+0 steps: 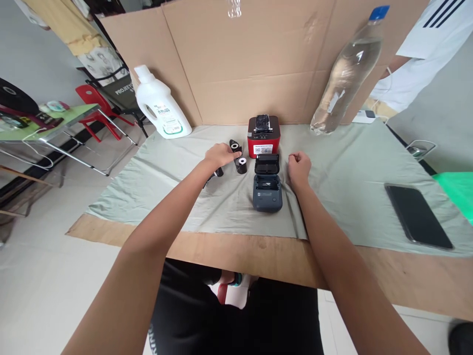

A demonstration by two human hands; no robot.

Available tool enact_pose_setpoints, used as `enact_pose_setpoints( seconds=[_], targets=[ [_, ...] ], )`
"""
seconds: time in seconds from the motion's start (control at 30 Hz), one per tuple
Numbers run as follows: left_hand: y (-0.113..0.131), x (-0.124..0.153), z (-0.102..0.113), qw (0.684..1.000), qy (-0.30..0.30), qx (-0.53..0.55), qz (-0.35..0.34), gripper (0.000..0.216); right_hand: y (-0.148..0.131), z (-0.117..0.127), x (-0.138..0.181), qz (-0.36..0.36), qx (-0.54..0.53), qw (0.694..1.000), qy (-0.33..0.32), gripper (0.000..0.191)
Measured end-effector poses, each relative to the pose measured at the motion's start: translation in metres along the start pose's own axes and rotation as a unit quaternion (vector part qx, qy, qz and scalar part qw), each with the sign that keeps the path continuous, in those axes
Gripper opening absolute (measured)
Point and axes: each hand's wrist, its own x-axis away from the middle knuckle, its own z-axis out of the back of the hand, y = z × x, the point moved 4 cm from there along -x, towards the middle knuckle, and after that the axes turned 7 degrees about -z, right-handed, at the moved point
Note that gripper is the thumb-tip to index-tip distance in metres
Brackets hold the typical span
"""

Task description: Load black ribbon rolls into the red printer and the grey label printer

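Observation:
My left hand [220,155] is closed, thumb and fingers against a black roll with a white core [235,146]. A second black roll [241,166] stands just right of that hand, and a smaller dark piece [219,172] lies below it, partly hidden. In front of me sits a dark blue-grey portable label printer [267,197] with its black lid [266,163] raised. Directly behind it is a red and black printer [263,138] with a white label on its front. My right hand [299,167] rests curled on the cloth, right of the lid, with nothing visible in it.
A grey-green cloth [221,212] covers the wooden table [236,246]. A white jug [162,108] and a large water bottle [347,74] stand before a cardboard screen [251,59]. A phone [417,215] lies at right. Another person's white shirt [432,49] shows behind.

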Motion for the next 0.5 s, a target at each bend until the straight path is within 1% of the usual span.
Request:
enact_pose_setpoints(
  seconds=[0.03,0.07,0.13,0.2,0.23,0.27,0.37,0.43,0.5],
  targets=[
    [0.006,0.000,0.001,1.000,0.014,-0.008,-0.011,0.038,0.000,0.000,0.000,0.000,-0.003,1.000,0.001,0.011],
    [0.011,0.002,0.002,0.999,0.034,-0.015,-0.040,0.038,0.000,0.000,0.000,-0.001,-0.007,1.000,0.000,0.011],
    [0.021,0.007,-0.001,0.990,0.057,-0.028,-0.127,0.035,-0.001,-0.001,0.000,-0.007,-0.015,1.000,-0.001,0.010],
    [0.025,0.011,-0.010,0.977,0.032,-0.047,-0.204,0.030,-0.002,-0.002,0.000,-0.010,-0.017,1.000,-0.002,0.010],
    [0.025,0.012,-0.016,0.973,0.016,-0.059,-0.224,0.027,-0.002,-0.002,0.000,-0.011,-0.016,1.000,-0.001,0.010],
    [0.023,0.013,-0.020,0.971,0.009,-0.070,-0.230,0.025,-0.002,-0.002,0.001,-0.010,-0.015,1.000,0.000,0.010],
    [0.016,0.016,-0.026,0.977,0.018,-0.068,-0.202,0.025,-0.004,-0.001,0.003,-0.012,-0.019,1.000,-0.004,0.009],
    [0.014,0.026,-0.023,0.977,0.043,-0.054,-0.199,0.025,-0.010,-0.001,0.005,-0.012,-0.027,1.000,-0.007,0.009],
    [0.016,0.041,-0.018,0.971,0.092,-0.037,-0.218,0.025,-0.027,0.001,0.007,0.010,-0.041,0.999,-0.018,0.009]
  ],
)
